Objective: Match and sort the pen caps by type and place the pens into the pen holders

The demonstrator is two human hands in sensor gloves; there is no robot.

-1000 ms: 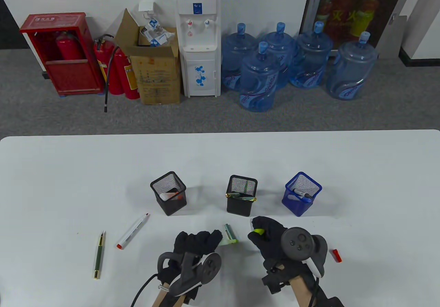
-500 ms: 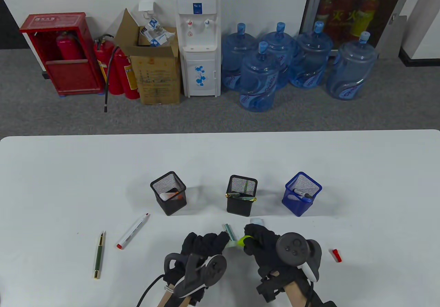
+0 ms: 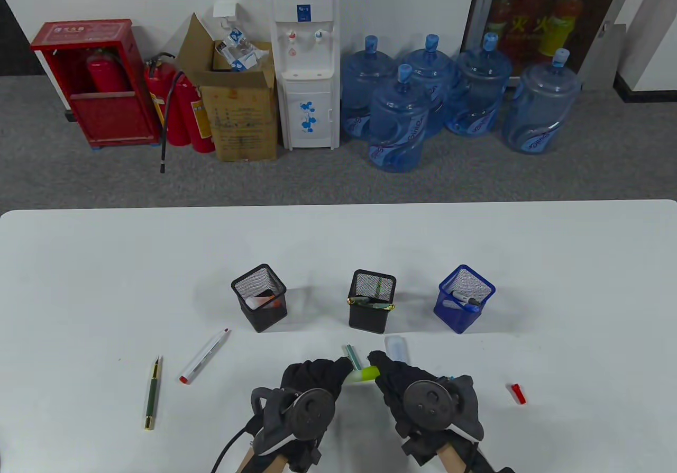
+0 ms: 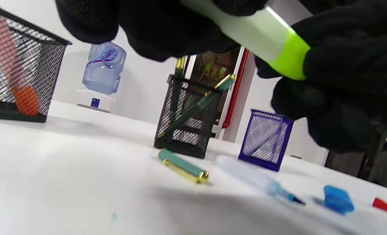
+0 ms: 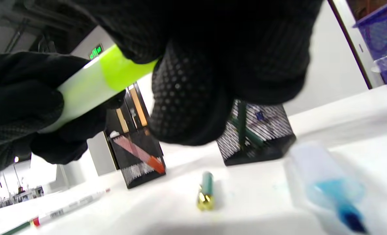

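Note:
A pale highlighter (image 3: 358, 375) hangs just above the table between both hands. My left hand (image 3: 338, 370) grips its body (image 4: 245, 29). My right hand (image 3: 381, 367) pinches the yellow-green cap (image 4: 289, 55), which sits on the end of the body (image 5: 92, 85). Behind the hands stand three mesh holders: a black one (image 3: 260, 303) with an orange-tipped marker, a black one (image 3: 372, 307) with green pens, and a blue one (image 3: 464, 298) with a marker. A green-gold pen cap (image 3: 350, 355) lies just beyond the hands.
An uncapped blue marker (image 3: 396, 347) lies by my right hand, its blue cap (image 4: 338, 199) near it. A red cap (image 3: 518, 393) lies to the right. A white red-tipped pen (image 3: 203, 356) and a green pen (image 3: 153, 393) lie on the left.
My right hand carried the yellow-green cap leftward to the highlighter in my left hand; the cap now sits on it. The blue marker came into view behind the right hand.

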